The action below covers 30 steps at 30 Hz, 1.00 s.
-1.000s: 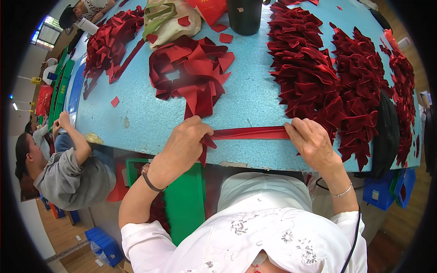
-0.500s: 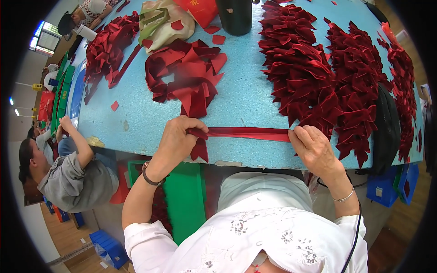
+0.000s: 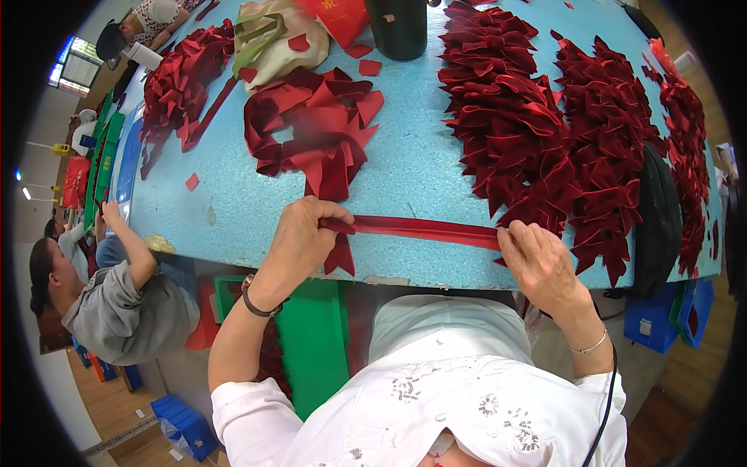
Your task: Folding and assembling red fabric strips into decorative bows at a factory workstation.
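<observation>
A dark red velvet ribbon [image 3: 424, 227] is stretched between my two hands, just above the near edge of the blue table. My left hand [image 3: 305, 233] pinches its left end, and a notched ribbon tail [image 3: 340, 257] hangs below those fingers. The right end is held between thumb and fingers of my right hand [image 3: 538, 261]. Beyond my left hand lies a loose heap of red ribbon [image 3: 311, 128], one strip of which reaches down to the hand. Past my right hand runs a thick row of finished red bows [image 3: 506, 109].
More bow rows [image 3: 607, 148] lie to the right beside a black bag [image 3: 657, 210]. At the back stand a dark cylindrical container [image 3: 398, 29] and a cream cloth bag [image 3: 282, 48]. A green bin [image 3: 311, 335] sits below the table edge. A co-worker in grey [image 3: 128, 307] sits at left.
Both hands keep their hold on the ribbon. My right hand has shifted very slightly right and down, and the ribbon now slopes a little and shows a lengthwise crease.
</observation>
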Each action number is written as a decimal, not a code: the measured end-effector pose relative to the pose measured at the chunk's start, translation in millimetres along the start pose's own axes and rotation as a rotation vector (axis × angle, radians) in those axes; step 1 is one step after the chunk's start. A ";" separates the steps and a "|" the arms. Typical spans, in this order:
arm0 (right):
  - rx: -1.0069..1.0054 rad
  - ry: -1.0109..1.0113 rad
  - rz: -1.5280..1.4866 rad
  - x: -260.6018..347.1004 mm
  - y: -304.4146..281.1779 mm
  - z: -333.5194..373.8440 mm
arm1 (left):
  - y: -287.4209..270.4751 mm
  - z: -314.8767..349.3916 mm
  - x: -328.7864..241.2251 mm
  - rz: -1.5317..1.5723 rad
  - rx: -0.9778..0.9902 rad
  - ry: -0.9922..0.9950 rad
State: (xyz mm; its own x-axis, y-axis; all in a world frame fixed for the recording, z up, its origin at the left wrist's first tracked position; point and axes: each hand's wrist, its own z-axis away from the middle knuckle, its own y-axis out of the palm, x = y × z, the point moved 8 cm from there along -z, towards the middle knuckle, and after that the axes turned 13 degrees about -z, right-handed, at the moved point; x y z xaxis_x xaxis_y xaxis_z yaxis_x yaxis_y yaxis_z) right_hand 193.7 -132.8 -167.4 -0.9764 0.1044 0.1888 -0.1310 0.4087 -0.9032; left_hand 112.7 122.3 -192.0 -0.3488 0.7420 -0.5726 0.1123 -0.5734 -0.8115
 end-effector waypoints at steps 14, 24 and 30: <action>0.010 0.182 -0.084 -10.3 -9.7 4.9 | -1.7 -0.6 -6.9 -0.158 -0.034 0.044; -0.332 0.098 -0.457 -13.4 -18.1 -44.9 | -0.3 -1.4 -9.0 -0.215 -0.022 0.077; -0.291 0.203 -0.907 -27.6 17.9 -81.8 | 0.5 -1.0 -6.3 -0.191 -0.005 0.066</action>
State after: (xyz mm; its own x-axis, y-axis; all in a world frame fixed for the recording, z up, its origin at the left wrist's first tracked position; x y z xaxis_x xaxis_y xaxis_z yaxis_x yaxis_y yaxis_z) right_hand 232.3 -54.2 -157.3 -0.4740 -0.2174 0.8533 -0.7444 0.6165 -0.2564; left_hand 115.9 117.7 -189.0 -0.3023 0.8585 -0.4141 0.0544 -0.4182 -0.9067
